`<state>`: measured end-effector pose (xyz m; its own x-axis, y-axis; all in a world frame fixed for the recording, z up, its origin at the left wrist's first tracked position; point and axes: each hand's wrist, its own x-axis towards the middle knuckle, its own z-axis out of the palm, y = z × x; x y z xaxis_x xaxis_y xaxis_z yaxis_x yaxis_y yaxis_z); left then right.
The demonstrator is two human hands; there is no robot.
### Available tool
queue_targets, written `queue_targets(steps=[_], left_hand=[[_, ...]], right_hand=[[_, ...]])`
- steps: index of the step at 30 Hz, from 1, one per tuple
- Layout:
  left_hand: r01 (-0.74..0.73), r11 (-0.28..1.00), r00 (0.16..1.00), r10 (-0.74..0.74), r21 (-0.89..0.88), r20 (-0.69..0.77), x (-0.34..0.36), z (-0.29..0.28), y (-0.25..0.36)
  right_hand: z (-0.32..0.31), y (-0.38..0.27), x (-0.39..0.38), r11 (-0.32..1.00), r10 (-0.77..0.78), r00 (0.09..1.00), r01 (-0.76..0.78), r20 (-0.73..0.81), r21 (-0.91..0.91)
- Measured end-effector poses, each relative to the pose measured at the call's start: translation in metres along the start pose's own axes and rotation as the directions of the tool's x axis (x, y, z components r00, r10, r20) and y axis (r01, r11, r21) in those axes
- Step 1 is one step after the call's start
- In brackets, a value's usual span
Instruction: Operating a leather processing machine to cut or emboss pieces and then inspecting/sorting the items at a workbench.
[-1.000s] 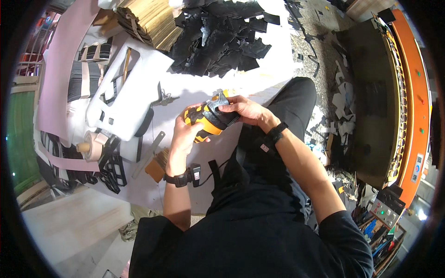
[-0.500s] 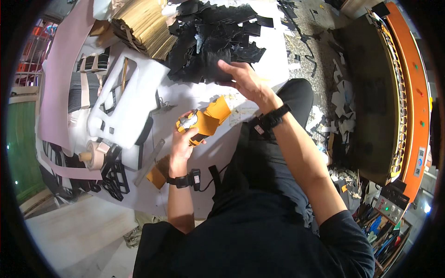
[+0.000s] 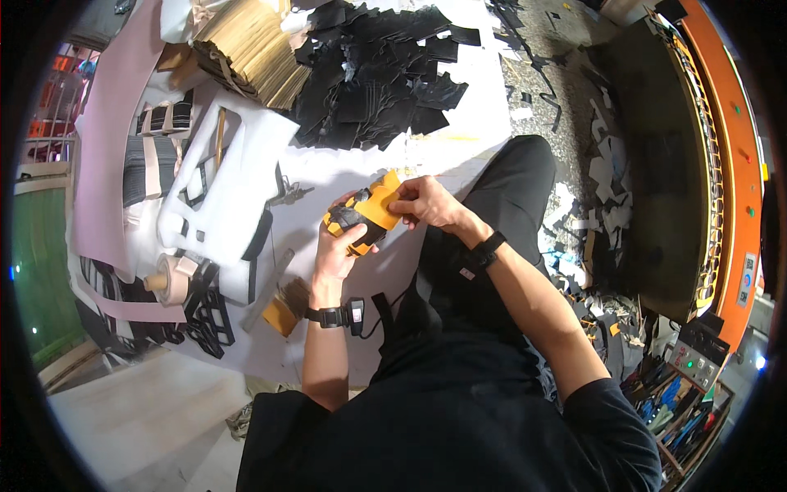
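A bundle of orange-yellow sheet pieces (image 3: 382, 207) with black pieces (image 3: 348, 218) among them is gripped in my left hand (image 3: 334, 256), above the white work surface (image 3: 328, 176). My right hand (image 3: 433, 205) has its thumb and fingers closed on the upper right end of an orange piece. Both hands are close together, just in front of my body. Beyond them spreads a loose pile of cut black pieces (image 3: 377, 86), thin and flat. Another small orange stack (image 3: 281, 318) rests on the surface near my left wrist. The pieces' material is hard to make out.
Left of my hands lies a white foam sheet (image 3: 229, 197) with cut-outs. A stack of tan sheets (image 3: 250, 53) stands behind it, and a tape roll (image 3: 170, 279) sits nearer. An orange-framed machine (image 3: 736, 189) is at the right; scraps (image 3: 602, 172) litter the floor beside it.
My right hand has come back from over the black pile and closed on the orange piece. The left hand has shifted slightly right; dark pieces now show on its bundle.
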<state>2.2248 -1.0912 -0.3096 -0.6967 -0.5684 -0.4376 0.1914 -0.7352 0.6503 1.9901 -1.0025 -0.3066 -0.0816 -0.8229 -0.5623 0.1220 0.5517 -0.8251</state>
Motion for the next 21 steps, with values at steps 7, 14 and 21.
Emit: queue_targets(steps=[7,14,21], left_hand=[[-0.007,0.999,0.998,0.01,0.052,-0.057,-0.006,-0.014,0.0],[-0.018,0.995,0.995,0.027,0.097,-0.095,-0.009,-0.021,-0.012],[0.101,0.987,0.99,-0.086,-0.127,0.115,0.005,0.009,-0.015]], right_hand=[[-0.004,0.005,0.01,0.995,0.009,0.97,0.016,-0.244,0.102],[0.009,0.011,0.003,0.884,-0.191,0.911,-0.001,-0.364,-0.467],[0.003,0.015,-0.007,0.96,-0.104,0.991,0.078,-0.084,-0.269]])
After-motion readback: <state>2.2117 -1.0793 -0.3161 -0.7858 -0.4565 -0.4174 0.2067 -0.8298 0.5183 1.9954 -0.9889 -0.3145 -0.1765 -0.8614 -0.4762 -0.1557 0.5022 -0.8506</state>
